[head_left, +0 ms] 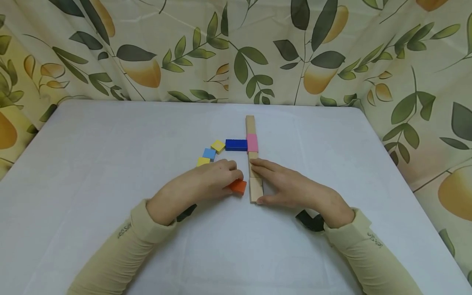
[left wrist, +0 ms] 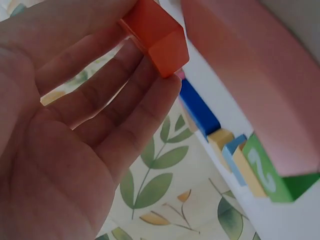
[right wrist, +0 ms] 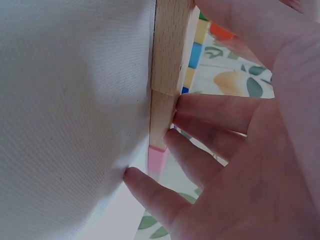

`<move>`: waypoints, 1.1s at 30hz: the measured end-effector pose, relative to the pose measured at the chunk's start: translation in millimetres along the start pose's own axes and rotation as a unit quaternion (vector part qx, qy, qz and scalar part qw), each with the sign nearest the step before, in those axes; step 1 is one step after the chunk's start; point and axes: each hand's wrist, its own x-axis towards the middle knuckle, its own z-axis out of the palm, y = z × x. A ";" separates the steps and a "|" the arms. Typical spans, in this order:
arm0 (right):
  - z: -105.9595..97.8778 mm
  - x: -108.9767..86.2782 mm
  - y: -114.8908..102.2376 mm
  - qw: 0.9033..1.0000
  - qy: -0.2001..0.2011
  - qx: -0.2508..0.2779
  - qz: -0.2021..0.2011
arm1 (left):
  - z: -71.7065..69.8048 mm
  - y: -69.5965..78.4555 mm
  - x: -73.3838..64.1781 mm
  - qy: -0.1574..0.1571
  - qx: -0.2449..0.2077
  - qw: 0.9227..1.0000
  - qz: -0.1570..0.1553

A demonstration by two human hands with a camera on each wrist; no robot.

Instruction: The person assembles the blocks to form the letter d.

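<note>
My left hand (head_left: 206, 180) pinches an orange block (head_left: 238, 187) between thumb and fingers, just left of a straight column of blocks. In the left wrist view the same orange block (left wrist: 167, 45) sits at the fingertips. My right hand (head_left: 291, 184) touches the plain wooden blocks (head_left: 255, 184) in that column with extended fingers, the thumb by the lower end. Farther up the column are a pink block (head_left: 252, 142) and another wooden block (head_left: 250, 124). A dark blue block (head_left: 236, 145) meets the pink one from the left.
From the blue block a curve continues with a yellow block (head_left: 218, 146), a light blue block (head_left: 209, 154) and another yellow block (head_left: 203, 161). The left wrist view adds a green block (left wrist: 270, 172) and a large pink piece (left wrist: 260, 80), hidden from the head view. White cloth (head_left: 110, 164) covers the table.
</note>
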 end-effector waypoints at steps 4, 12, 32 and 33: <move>-0.9 0.3 0.5 1.000 -0.002 0.000 -0.002 | 2.6 3.2 4.5 -0.021 0.008 1.000 -0.004; -1.5 0.7 -0.8 1.000 -0.009 0.002 0.000 | 9.5 7.7 11.3 -0.046 0.027 0.999 -0.012; -0.9 1.1 1.0 1.000 -0.016 0.014 0.011 | 8.4 4.1 7.8 -0.055 -0.011 0.998 -0.021; -1.0 1.2 0.8 1.000 -0.016 0.015 0.011 | 8.4 3.9 7.6 -0.055 -0.010 0.998 -0.021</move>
